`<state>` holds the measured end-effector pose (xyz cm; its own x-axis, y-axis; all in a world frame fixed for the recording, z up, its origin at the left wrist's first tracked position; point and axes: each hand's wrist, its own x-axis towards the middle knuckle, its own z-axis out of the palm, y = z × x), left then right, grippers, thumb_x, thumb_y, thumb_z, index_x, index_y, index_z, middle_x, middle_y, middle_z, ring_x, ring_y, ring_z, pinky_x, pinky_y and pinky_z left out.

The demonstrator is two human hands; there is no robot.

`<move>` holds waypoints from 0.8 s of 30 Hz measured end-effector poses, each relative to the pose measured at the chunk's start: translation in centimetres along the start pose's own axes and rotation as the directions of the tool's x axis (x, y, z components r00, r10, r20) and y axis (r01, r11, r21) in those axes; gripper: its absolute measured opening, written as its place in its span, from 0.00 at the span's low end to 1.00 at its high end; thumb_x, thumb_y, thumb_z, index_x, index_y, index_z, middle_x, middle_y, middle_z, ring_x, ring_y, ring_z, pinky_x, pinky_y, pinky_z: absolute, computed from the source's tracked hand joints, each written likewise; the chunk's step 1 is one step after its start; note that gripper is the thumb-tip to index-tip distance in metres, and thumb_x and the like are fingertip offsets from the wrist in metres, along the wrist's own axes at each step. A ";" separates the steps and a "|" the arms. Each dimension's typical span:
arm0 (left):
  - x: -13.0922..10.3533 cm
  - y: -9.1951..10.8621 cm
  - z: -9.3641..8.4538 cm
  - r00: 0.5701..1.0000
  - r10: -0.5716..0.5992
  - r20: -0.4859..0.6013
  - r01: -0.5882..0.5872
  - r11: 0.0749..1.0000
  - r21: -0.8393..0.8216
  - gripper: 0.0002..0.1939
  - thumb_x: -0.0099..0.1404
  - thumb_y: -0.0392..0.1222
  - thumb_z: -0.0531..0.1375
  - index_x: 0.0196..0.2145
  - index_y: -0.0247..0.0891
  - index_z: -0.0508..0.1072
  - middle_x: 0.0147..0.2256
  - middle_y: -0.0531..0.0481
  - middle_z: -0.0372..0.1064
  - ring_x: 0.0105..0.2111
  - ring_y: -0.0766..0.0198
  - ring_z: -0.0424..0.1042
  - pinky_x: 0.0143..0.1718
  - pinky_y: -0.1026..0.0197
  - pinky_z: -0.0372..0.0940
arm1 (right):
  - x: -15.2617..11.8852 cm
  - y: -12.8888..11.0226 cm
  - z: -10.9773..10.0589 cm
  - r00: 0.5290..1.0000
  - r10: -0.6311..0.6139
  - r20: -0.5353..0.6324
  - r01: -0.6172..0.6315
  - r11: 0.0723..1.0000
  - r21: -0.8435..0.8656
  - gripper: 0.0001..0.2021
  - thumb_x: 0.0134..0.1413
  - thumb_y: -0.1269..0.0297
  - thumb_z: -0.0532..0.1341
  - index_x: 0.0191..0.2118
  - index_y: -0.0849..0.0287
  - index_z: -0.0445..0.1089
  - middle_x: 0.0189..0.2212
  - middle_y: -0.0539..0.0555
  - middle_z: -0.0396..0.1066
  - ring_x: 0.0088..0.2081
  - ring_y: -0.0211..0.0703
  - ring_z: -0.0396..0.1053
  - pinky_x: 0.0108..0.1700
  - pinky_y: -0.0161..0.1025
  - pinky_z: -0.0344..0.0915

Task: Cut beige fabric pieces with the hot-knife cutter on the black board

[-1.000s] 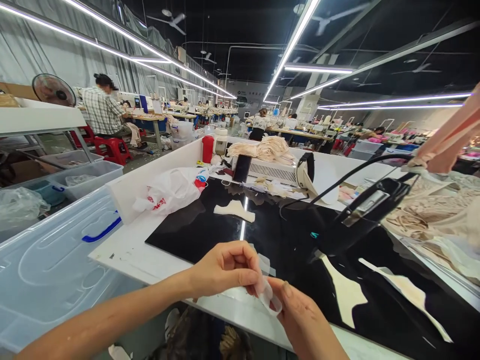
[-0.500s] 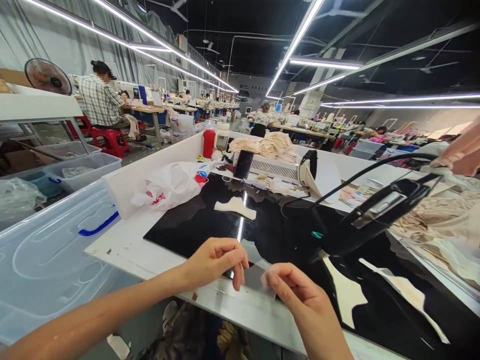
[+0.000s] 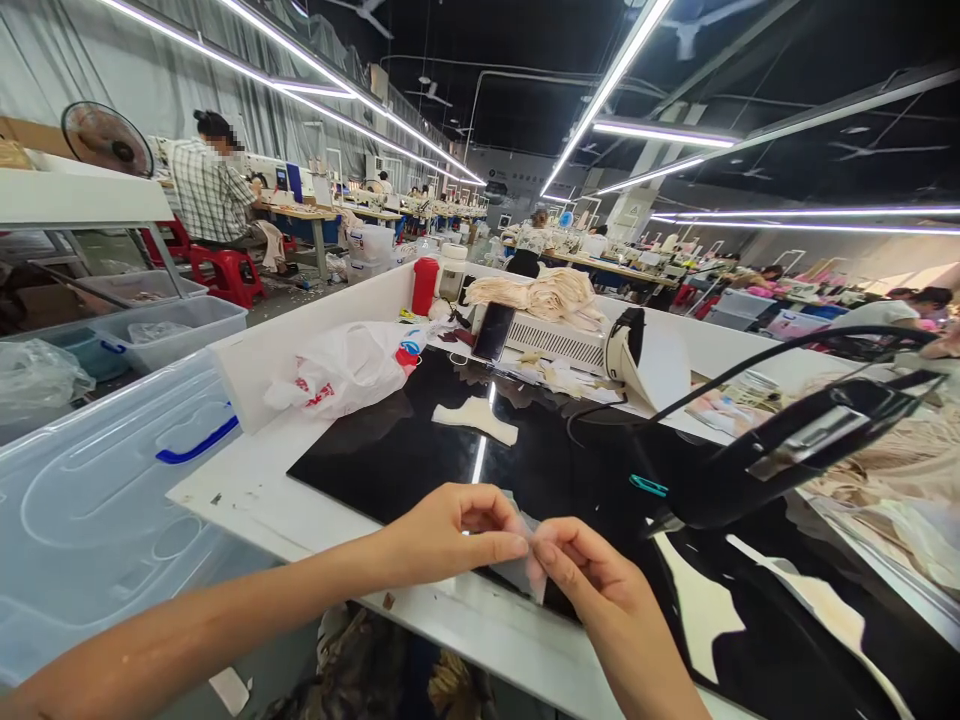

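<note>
Above the front edge of the black board [image 3: 405,450], my left hand [image 3: 457,535] and my right hand [image 3: 592,575] meet at the fingertips. Both pinch a thin, see-through sheet [image 3: 517,572] that hangs between them. A cream cut piece [image 3: 478,416] lies farther back on the board. Two more cream pieces, one [image 3: 697,605] beside my right hand and another [image 3: 825,605] farther right, rest on the black surface. A small teal item [image 3: 648,485] is near the black machine.
The black machine [image 3: 795,460] with its cable stands at the right. Behind the board are a phone [image 3: 493,331], a vented box [image 3: 559,343] bearing folded fabric [image 3: 551,293], and a red bottle [image 3: 424,286]. A white plastic bag [image 3: 352,365] lies left. A person [image 3: 210,190] sits at the far left.
My left hand has moved right to meet my right hand, and its fingers have closed on the clear sheet. The view has shifted slightly.
</note>
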<state>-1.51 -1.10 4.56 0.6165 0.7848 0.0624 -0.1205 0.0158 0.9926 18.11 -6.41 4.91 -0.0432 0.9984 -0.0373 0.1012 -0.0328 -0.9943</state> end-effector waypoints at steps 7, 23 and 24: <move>0.9 -0.5 -0.1 0.986 -0.116 -0.117 0.117 0.993 0.000 0.15 0.63 0.50 0.68 0.34 0.36 0.70 0.27 0.53 0.73 0.25 0.68 0.70 0.31 0.64 0.64 | 0.1 1.7 -0.5 0.977 -0.147 -0.155 0.126 0.982 -0.140 0.21 0.64 0.38 0.61 0.49 0.49 0.70 0.35 0.50 0.76 0.35 0.44 0.74 0.41 0.38 0.73; 2.9 -1.0 -1.7 0.979 0.130 -0.157 0.065 0.534 0.843 0.06 0.74 0.41 0.59 0.47 0.42 0.73 0.33 0.57 0.73 0.30 0.65 0.71 0.31 0.63 0.57 | 4.1 4.0 -1.6 0.929 -0.369 -0.017 0.289 0.754 -0.590 0.18 0.71 0.48 0.56 0.46 0.48 0.81 0.41 0.52 0.77 0.40 0.45 0.75 0.42 0.38 0.69; 2.9 -1.1 -1.7 0.981 0.130 -0.147 0.068 0.481 0.874 0.06 0.75 0.41 0.59 0.48 0.42 0.72 0.33 0.57 0.73 0.30 0.64 0.71 0.31 0.62 0.56 | 4.1 4.2 -1.5 0.927 -0.375 -0.004 0.291 0.727 -0.622 0.19 0.73 0.48 0.54 0.47 0.48 0.80 0.41 0.52 0.77 0.41 0.45 0.76 0.42 0.38 0.69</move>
<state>-0.91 2.23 3.42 0.4743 0.8629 0.1746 0.6641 -0.4809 0.5725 19.88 -2.38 0.69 -0.0743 0.9381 0.3383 0.6795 0.2959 -0.6713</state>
